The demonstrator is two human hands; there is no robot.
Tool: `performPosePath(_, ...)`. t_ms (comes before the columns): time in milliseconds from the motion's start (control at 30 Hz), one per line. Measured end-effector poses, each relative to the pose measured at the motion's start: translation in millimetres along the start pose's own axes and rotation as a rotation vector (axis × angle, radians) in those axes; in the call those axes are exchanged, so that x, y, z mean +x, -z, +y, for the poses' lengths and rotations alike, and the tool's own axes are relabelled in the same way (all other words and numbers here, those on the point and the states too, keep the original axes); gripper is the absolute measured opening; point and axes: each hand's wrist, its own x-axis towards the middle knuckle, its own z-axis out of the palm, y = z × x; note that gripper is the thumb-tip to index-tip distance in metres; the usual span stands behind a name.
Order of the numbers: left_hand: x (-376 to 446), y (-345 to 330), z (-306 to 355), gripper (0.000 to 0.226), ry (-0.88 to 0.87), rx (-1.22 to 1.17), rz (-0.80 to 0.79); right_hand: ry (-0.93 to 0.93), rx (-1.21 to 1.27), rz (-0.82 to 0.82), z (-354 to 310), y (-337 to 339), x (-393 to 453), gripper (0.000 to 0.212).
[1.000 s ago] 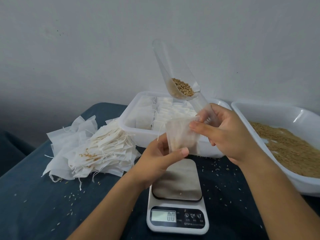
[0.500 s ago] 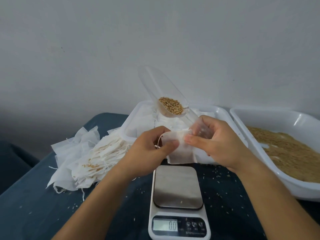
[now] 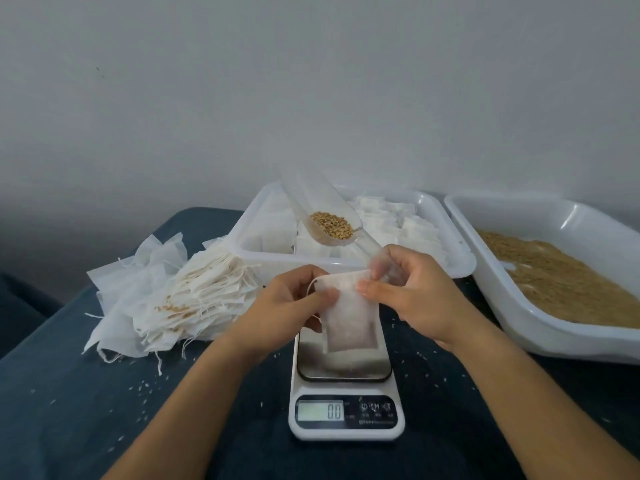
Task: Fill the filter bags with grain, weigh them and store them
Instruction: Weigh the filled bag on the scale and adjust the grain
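Observation:
A white filter bag (image 3: 349, 318) hangs above the steel plate of the kitchen scale (image 3: 344, 408), whose display reads 0.0. My left hand (image 3: 294, 299) pinches the bag's top left edge. My right hand (image 3: 412, 289) pinches the top right edge with thumb and forefinger while its other fingers grip the handle of a clear plastic scoop (image 3: 325, 216). The scoop points up and to the left and holds a small heap of brown grain (image 3: 332, 225).
A white tray (image 3: 457, 261) with filled bags stands behind the scale. A second white tray (image 3: 540, 216) with loose grain is at the right. A pile of empty filter bags (image 3: 162, 299) lies at the left. Spilled grains dot the dark blue cloth (image 3: 69, 410).
Both hands have lowered the bag closer to the scale and the scoop has tilted flatter. My left hand has shifted from the bag's lower side up to its top edge.

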Motion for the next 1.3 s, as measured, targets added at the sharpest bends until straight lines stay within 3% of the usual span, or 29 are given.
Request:
performPosePath(100,2,-1,-11,0.005,0.047,0.079,0.022,-0.058,-0.092,0.052,14,-7,-7,0.022)
performPosePath(300,6,0,-25,0.005,-0.015,0.454,0.213,-0.118,-0.172,0.217,34,-9,-18,0.026)
performPosePath(533,5,3,-27,0.015,-0.049,0.692,0.317,-0.085,-0.085,0.358,39,2,-25,0.017)
performPosePath(733,6,17,-35,0.018,0.052,0.638,0.472,-0.069,-0.062,0.464,37,10,-21,0.016)
performPosePath(933,11,23,-38,0.008,0.101,0.424,0.621,-0.105,0.000,0.509,43,16,-19,0.019)
performPosePath(1300,11,23,-37,0.006,0.133,0.324,0.547,-0.103,-0.007,0.499,43,14,-20,0.019)
